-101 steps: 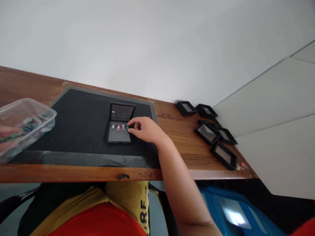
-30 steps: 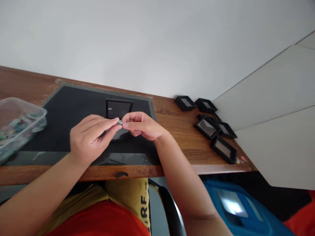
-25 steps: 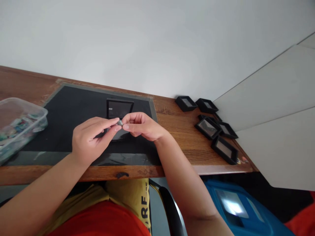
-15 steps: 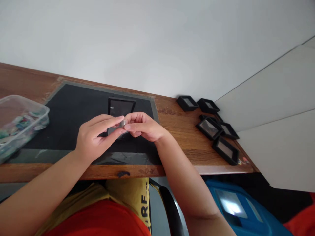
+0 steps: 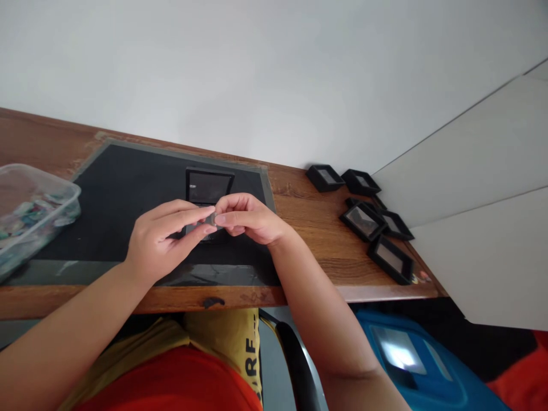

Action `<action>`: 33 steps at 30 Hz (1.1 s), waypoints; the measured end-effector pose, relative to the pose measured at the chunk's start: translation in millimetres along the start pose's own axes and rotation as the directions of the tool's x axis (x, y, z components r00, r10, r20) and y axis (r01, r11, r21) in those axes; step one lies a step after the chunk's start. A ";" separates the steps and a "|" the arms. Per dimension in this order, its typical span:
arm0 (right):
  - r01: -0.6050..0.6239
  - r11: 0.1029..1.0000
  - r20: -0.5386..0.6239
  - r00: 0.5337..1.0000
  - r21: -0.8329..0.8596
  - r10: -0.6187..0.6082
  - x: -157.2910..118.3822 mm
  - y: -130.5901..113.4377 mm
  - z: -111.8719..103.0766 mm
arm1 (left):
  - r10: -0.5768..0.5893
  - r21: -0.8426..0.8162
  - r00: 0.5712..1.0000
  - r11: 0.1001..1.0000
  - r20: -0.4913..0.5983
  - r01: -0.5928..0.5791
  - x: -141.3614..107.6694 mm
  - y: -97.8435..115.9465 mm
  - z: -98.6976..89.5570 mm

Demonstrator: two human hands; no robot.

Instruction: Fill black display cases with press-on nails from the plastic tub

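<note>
In front of me, over the black mat (image 5: 107, 211), my left hand (image 5: 158, 240) and my right hand (image 5: 252, 220) meet fingertip to fingertip. Between them is a small greyish, shiny piece (image 5: 211, 218), too small and covered to name. Thumb and forefinger of the left hand pinch its left side. The right thumb and curled forefinger grip its right side. Just behind and below the fingers stands an open black case (image 5: 209, 187) with a dark panel upright; its lower part is mostly hidden by my hands.
A clear plastic tub (image 5: 47, 220) of small wrapped pieces in pale and teal tones stands at the left. Several black boxes with clear windows (image 5: 363, 222) lie at the right of the wooden table (image 5: 308, 228). A white wall (image 5: 257, 85) rises behind.
The fingers have turned the small piece slightly, and less of it shows now. Both hands stay in nearly the same place; the view has shifted slightly.
</note>
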State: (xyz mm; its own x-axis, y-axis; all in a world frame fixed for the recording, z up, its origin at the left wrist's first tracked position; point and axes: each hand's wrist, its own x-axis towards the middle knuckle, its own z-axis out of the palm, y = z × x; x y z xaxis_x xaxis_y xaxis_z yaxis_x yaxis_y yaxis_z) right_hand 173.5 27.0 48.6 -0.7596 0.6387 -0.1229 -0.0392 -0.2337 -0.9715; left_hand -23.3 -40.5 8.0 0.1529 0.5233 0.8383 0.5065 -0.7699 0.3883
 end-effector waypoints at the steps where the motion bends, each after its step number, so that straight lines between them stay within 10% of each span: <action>1: -0.003 1.000 0.000 1.000 -0.004 0.003 -0.1 -0.5 -0.1 | -0.002 -0.003 1.000 1.000 0.006 0.002 -0.2 -0.3 -0.2; 25: -0.031 0.997 0.022 0.999 -0.075 0.033 -5.4 -6.3 -4.4 | -0.080 -0.010 0.996 0.997 0.042 0.081 0.0 -1.5 1.0; 33: -0.159 0.891 -0.227 0.972 -0.426 0.065 -1.2 -4.4 -16.0 | -0.175 0.140 0.981 0.977 0.083 0.162 -0.9 -7.8 0.3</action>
State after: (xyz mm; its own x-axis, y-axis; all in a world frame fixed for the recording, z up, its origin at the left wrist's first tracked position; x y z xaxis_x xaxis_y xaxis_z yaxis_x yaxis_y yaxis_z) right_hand 185.0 39.0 49.8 -0.5933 0.7718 -0.2289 0.3624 0.0022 -0.9320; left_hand -27.2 -34.9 4.1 0.1317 0.6784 0.7228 0.6385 -0.6158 0.4617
